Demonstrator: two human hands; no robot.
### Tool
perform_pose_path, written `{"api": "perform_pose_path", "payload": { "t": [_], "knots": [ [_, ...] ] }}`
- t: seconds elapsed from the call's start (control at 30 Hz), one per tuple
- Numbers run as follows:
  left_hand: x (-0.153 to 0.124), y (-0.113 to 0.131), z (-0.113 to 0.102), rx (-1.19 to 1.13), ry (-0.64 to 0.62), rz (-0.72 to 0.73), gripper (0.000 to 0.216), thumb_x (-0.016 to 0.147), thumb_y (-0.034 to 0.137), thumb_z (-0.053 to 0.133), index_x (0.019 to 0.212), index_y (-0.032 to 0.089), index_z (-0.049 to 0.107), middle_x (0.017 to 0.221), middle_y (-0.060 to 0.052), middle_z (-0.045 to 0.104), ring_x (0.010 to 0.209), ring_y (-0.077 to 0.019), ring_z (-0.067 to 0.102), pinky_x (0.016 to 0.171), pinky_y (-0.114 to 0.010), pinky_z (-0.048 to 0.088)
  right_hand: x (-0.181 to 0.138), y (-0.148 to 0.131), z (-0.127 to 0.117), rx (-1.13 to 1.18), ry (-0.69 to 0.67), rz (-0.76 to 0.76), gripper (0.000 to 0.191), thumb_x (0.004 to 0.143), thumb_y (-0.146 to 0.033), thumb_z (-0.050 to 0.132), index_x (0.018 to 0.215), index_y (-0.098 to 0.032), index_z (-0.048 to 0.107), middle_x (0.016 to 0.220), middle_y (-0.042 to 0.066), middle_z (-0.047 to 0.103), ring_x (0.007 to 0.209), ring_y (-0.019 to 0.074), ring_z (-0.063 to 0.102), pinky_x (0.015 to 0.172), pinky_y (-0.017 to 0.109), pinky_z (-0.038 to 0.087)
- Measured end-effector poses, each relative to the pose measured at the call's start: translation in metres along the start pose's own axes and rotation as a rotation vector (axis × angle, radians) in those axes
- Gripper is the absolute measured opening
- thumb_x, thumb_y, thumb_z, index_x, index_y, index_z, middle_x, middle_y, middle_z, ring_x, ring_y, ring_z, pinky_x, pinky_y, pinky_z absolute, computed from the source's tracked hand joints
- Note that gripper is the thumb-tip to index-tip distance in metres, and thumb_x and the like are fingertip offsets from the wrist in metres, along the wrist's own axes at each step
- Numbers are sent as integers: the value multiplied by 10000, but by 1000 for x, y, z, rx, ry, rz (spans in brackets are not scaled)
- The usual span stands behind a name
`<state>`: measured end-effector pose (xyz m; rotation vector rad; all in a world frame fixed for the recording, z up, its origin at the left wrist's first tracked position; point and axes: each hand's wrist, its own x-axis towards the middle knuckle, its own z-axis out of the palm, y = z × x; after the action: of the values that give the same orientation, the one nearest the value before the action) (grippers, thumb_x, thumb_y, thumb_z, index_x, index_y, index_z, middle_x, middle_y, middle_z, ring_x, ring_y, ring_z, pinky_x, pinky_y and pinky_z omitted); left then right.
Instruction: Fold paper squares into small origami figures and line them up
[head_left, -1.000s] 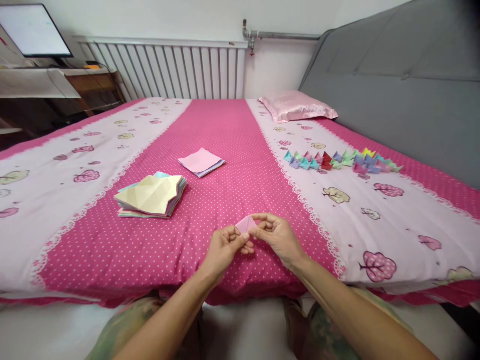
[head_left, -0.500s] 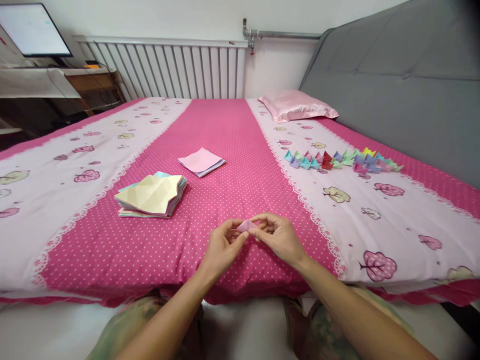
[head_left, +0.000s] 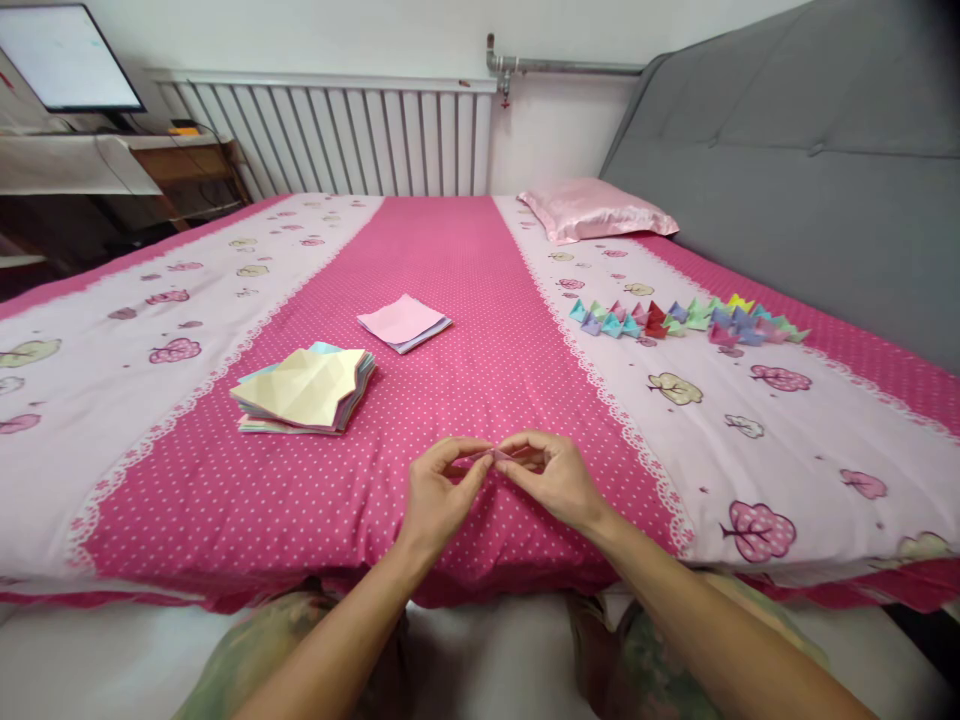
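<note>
Between my two hands, over the near part of the bed, is a small folded piece of pink paper [head_left: 496, 455]. My left hand [head_left: 444, 487] pinches its left side between thumb and fingers. On the right side my right hand [head_left: 553, 480] grips it the same way, thumb tips close together. Most of the paper is hidden by my fingers, and only a thin edge shows. To the left lies a thick stack of creased paper [head_left: 304, 388] with a pale yellow sheet on top. Beyond it is a smaller stack of square paper [head_left: 405, 322], pink uppermost.
Several small folded paper boats [head_left: 686, 320] in many colours sit in rows on the right of the bedspread [head_left: 480, 260]. A pink pillow [head_left: 596, 210] rests at the far right by the grey headboard [head_left: 795, 120]. A radiator [head_left: 337, 135] and a monitor [head_left: 67, 60] stand behind.
The pink paper has tilted in my fingers, from showing a triangular face to showing a thin edge. My left hand has shifted slightly left.
</note>
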<state>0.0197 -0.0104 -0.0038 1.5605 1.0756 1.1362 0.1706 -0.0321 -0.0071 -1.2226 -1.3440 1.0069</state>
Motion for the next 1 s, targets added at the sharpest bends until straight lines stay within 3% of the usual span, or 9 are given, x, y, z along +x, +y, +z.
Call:
{"api": "perform_pose_path", "payload": {
  "t": [0.43, 1.0],
  "knots": [
    [-5, 6, 2, 105, -75, 131, 104, 738, 207, 571, 804, 171, 643, 870, -62, 639, 767, -147, 605, 694, -266, 511, -3, -7, 0, 22, -68, -30, 119, 729, -229, 592, 819, -175, 649, 786, 45, 676, 727, 168, 636, 649, 279, 499],
    [-11, 0, 7, 285, -42, 308, 65, 706, 132, 552, 751, 163, 587, 814, -49, 633, 718, -131, 601, 652, -266, 533, -7, -4, 5, -46, -32, 2, 132, 672, -128, 520, 753, -158, 620, 737, 20, 648, 670, 143, 609, 616, 245, 482]
  ]
}}
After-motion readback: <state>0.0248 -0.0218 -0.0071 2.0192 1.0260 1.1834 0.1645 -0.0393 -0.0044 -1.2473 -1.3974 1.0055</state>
